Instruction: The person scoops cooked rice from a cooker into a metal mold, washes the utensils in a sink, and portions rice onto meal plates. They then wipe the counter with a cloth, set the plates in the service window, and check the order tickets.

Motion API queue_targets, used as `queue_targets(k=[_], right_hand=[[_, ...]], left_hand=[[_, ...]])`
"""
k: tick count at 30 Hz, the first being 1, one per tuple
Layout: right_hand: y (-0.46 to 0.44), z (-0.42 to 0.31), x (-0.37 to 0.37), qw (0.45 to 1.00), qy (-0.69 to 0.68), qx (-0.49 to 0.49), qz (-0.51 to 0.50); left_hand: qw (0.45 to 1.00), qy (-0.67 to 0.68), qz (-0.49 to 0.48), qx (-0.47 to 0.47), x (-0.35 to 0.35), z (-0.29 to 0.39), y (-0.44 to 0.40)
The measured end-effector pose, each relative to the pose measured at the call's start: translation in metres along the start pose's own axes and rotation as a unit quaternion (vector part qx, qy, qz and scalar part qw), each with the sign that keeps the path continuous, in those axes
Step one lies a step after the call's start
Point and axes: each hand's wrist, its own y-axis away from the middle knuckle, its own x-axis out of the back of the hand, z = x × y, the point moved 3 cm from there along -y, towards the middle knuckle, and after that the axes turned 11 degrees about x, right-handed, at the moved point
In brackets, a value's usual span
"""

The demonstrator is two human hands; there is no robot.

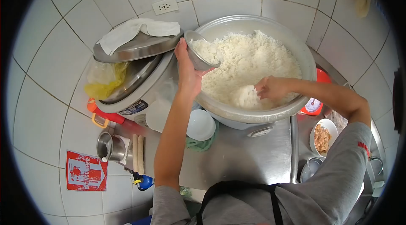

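A large round pot [198,98] holds a deep mound of cooked white rice [262,60]. My left hand [189,70] grips a metal bowl [195,53] from beneath and keeps it tilted at the pot's left rim, with rice inside. Down in the pot's near right part, my right hand [272,88] has its fingers curled at a rice-covered clump [247,97]. Whatever those fingers grip is coated or hidden by rice, so I cannot make it out.
Left of the pot stands a second cooker [158,77], with a metal lid [137,47] and white cloth [135,30] on top. White bowls [201,124] sit in front on the steel counter [237,153]. A bowl of shredded food [323,138] and a red scale [323,77] are at right.
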Motion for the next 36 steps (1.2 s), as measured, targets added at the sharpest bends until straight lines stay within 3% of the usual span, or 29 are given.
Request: queue_targets(k=[4,6,8,11,13,16,17,20,23,26,27,30,34,36], right_hand=[[0.011,-0.006,0.04,0.994,-0.09,-0.044,0.048],[0.019,-0.015,0.076,0.996,-0.018,-0.016,0.09],[0.022,-0.036,0.109,0.983,0.097,-0.064,0.14],[0.011,-0.068,0.111,0.862,0.409,-0.1,0.283],[-0.002,-0.095,0.081,0.766,0.548,-0.137,0.306],[-0.012,-0.113,0.054,0.718,0.593,-0.103,0.35],[-0.006,-0.115,0.059,0.722,0.583,-0.084,0.362],[0.022,-0.096,0.109,0.823,0.4,-0.129,0.382],[0.021,-0.038,0.127,0.846,0.387,-0.189,0.315],[-0.021,0.055,0.093,0.858,0.434,-0.176,0.211],[-0.027,0.067,0.081,0.886,0.361,-0.194,0.22],[-0.037,0.061,0.046,0.927,0.245,-0.187,0.214],[-0.034,0.052,0.026,0.947,0.175,-0.183,0.195],[-0.032,0.049,0.018,0.951,0.171,-0.173,0.19]], left_hand=[[0.999,-0.037,0.008,0.037,0.003,-0.005,0.004],[0.996,-0.048,0.026,0.07,-0.002,-0.008,0.01],[0.993,-0.04,0.043,0.107,-0.022,-0.016,0.016],[0.985,0.042,0.022,0.168,-0.06,-0.033,0.012],[0.98,0.122,-0.015,0.157,-0.078,-0.042,0.003],[0.97,0.183,-0.022,0.157,-0.082,-0.047,-0.009],[0.971,0.192,-0.027,0.142,-0.082,-0.044,-0.009],[0.973,0.195,-0.04,0.115,-0.07,-0.028,-0.012],[0.984,0.148,-0.072,0.073,-0.048,-0.01,-0.015],[0.99,0.128,-0.035,0.049,-0.033,-0.012,-0.015],[0.988,0.149,-0.016,0.047,-0.032,-0.015,-0.014],[0.989,0.14,0.045,0.016,-0.032,-0.011,-0.01],[0.986,0.168,0.003,0.015,-0.028,-0.012,-0.015],[0.985,0.172,0.031,0.01,-0.029,-0.011,-0.012]])
